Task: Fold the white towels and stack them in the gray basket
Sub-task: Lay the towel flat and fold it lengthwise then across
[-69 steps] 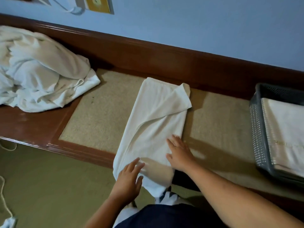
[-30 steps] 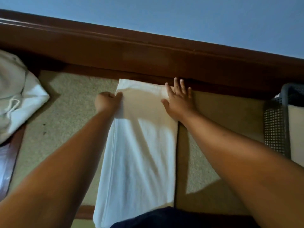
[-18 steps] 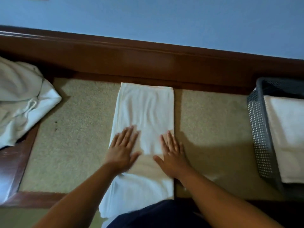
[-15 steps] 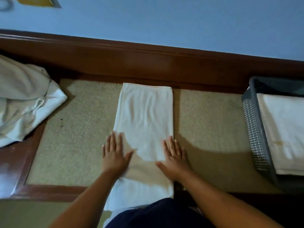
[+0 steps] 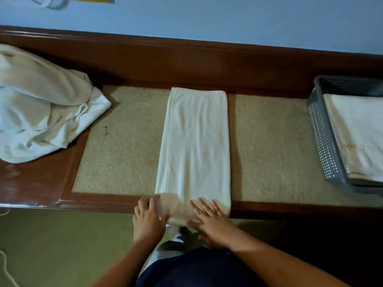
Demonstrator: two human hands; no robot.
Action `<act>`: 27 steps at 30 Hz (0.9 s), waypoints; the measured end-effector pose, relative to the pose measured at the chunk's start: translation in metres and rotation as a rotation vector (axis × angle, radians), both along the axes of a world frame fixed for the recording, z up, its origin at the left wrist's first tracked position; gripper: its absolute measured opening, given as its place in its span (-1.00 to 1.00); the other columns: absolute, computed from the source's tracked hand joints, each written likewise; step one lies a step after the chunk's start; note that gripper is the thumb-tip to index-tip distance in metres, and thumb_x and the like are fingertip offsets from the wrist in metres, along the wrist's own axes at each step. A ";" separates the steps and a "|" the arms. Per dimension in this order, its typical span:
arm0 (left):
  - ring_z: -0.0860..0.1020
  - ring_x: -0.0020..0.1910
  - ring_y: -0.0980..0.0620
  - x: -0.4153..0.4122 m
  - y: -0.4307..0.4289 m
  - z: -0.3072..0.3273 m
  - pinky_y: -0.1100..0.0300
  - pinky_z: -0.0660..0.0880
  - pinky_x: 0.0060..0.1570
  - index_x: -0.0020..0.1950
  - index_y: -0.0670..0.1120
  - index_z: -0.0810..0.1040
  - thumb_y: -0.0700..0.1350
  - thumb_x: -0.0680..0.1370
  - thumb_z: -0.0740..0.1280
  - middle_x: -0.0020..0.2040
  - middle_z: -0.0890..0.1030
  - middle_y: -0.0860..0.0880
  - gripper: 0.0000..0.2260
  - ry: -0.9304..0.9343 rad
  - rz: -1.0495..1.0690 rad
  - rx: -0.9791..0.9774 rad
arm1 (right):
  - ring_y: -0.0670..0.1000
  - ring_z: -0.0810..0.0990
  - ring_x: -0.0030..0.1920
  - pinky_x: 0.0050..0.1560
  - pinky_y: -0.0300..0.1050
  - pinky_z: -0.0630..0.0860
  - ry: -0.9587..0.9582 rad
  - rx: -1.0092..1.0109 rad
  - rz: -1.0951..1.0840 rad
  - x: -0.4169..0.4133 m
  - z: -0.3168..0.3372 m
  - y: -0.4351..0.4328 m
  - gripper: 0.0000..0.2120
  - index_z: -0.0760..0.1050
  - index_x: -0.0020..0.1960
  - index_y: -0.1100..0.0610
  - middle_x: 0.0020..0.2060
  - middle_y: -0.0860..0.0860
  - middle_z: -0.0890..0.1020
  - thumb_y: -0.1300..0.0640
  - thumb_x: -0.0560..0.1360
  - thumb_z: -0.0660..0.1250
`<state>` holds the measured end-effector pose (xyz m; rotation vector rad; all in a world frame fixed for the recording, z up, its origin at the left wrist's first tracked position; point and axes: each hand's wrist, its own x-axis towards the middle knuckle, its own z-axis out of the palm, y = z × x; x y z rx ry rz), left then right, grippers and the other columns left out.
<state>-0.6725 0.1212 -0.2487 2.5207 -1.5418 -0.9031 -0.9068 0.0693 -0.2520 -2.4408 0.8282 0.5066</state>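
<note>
From my head camera, the long white terry towel [image 5: 194,141] lies as a narrow strip on the beige carpeted panel [image 5: 124,152] of the brown wooden bench [image 5: 31,183]. Its far end sits against the back rail and its near end droops over the near edge. My left hand [image 5: 148,222] pinches the near left corner, fingers curled on top and thumb against the cloth. My right hand [image 5: 213,224] lies flat on the near end with its fingers straight and slightly spread, holding nothing.

To do this fold well, I judge I should take both near corners, carry them evenly to the far end, line up the edges, then smooth out the faint lengthwise ripples.

At the far right stands the gray perforated plastic basket [image 5: 323,141]. It holds a folded white towel [image 5: 360,137] lying flat, with room above. At the far left lies a crumpled heap of white towels [image 5: 41,112].
</note>
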 end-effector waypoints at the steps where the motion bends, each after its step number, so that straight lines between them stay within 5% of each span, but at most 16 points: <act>1: 0.41 0.29 -0.18 -0.001 0.005 0.000 -0.09 0.45 0.23 0.43 0.01 0.34 0.06 0.50 0.48 0.31 0.34 -0.10 -0.44 0.037 0.053 -0.003 | 0.16 -0.19 0.60 0.52 0.21 -0.21 -0.064 -0.059 0.020 0.001 0.001 0.005 -0.57 0.43 0.41 -0.16 0.63 0.00 -0.10 -0.08 0.61 0.01; 4: 0.51 0.16 -0.20 0.001 0.015 -0.010 -0.15 0.51 0.17 0.27 -0.11 0.39 0.01 0.47 0.52 0.22 0.42 -0.12 -0.51 0.274 0.444 0.068 | 0.02 0.58 0.27 0.37 0.11 0.45 -0.356 -0.135 -0.179 -0.004 0.001 0.022 -0.78 0.63 -0.02 -0.06 0.25 -0.02 0.63 0.00 0.56 0.20; 7: 0.49 0.28 -0.20 0.004 0.019 -0.025 -0.16 0.50 0.24 0.46 -0.16 0.30 0.05 0.30 0.66 0.38 0.43 -0.19 -0.13 0.576 0.734 0.247 | 0.00 0.58 -0.21 -0.15 -0.10 0.48 -0.232 0.044 -0.716 -0.006 0.000 0.040 -0.67 0.53 -0.24 0.05 -0.26 -0.04 0.62 -0.15 0.51 0.21; 9: 0.50 0.27 -0.16 0.005 0.018 -0.031 -0.13 0.49 0.19 0.50 -0.15 0.25 0.09 0.16 0.71 0.38 0.47 -0.18 0.05 0.768 0.770 0.262 | 0.07 0.63 -0.11 -0.11 -0.07 0.53 -0.084 0.183 -1.300 -0.007 -0.013 0.044 -0.63 0.57 -0.10 0.07 -0.14 0.03 0.67 -0.24 0.42 0.31; 12: 0.56 0.16 -0.06 0.010 0.021 -0.033 -0.06 0.51 0.14 0.25 -0.14 0.44 0.20 0.14 0.69 0.18 0.59 -0.07 -0.16 0.795 0.628 0.316 | 0.12 0.61 0.05 0.02 -0.06 0.55 -0.113 0.438 -1.822 -0.013 -0.037 0.045 -0.33 0.53 0.15 0.16 0.11 0.12 0.60 -0.22 0.20 0.55; 16: 0.66 0.01 -0.03 0.021 0.027 -0.035 0.00 0.62 0.02 0.14 -0.07 0.57 0.36 0.04 0.64 -0.01 0.70 -0.03 -0.18 0.684 0.428 0.286 | 0.01 0.67 -0.02 -0.11 -0.14 0.57 -0.301 0.673 -1.838 -0.019 -0.042 0.042 -0.26 0.60 0.14 0.12 0.04 0.03 0.68 -0.18 0.06 0.68; 19: 0.66 -0.01 -0.04 0.029 0.041 -0.037 0.04 0.63 -0.04 0.18 -0.09 0.57 0.24 0.23 0.64 0.02 0.68 -0.05 -0.33 0.687 0.359 0.342 | -0.04 0.65 -0.02 -0.17 -0.18 0.49 -0.324 0.726 -1.695 -0.021 -0.035 0.050 -0.59 0.57 0.16 0.02 0.02 -0.03 0.69 0.01 0.37 0.58; 21: 0.66 -0.02 -0.06 0.031 0.057 -0.037 -0.01 0.64 -0.03 0.15 -0.09 0.58 0.28 0.21 0.62 0.02 0.69 -0.07 -0.33 0.686 0.331 0.345 | 0.02 0.68 -0.02 -0.08 -0.10 0.56 -0.387 0.731 -1.683 -0.025 -0.031 0.057 -0.64 0.59 0.16 0.07 0.02 0.03 0.72 0.07 0.40 0.55; 25: 0.65 -0.22 0.06 0.020 0.095 -0.027 0.06 0.62 -0.21 -0.09 -0.14 0.58 0.11 0.44 0.56 -0.22 0.69 -0.04 -0.65 0.687 0.326 0.294 | 0.07 0.73 0.03 0.19 0.10 0.59 -0.410 0.914 -1.616 -0.034 -0.027 0.083 -0.24 0.57 0.22 0.10 0.01 0.05 0.74 -0.18 0.13 0.69; 27: 0.56 -0.39 0.16 0.015 0.112 -0.021 0.22 0.49 -0.35 -0.21 -0.12 0.56 0.01 0.51 0.51 -0.39 0.62 0.04 -0.75 0.674 0.342 0.265 | 0.03 0.73 0.00 0.16 0.05 0.61 -0.326 0.902 -1.521 -0.040 -0.021 0.096 -0.29 0.59 0.18 0.10 -0.03 0.02 0.75 -0.26 0.16 0.62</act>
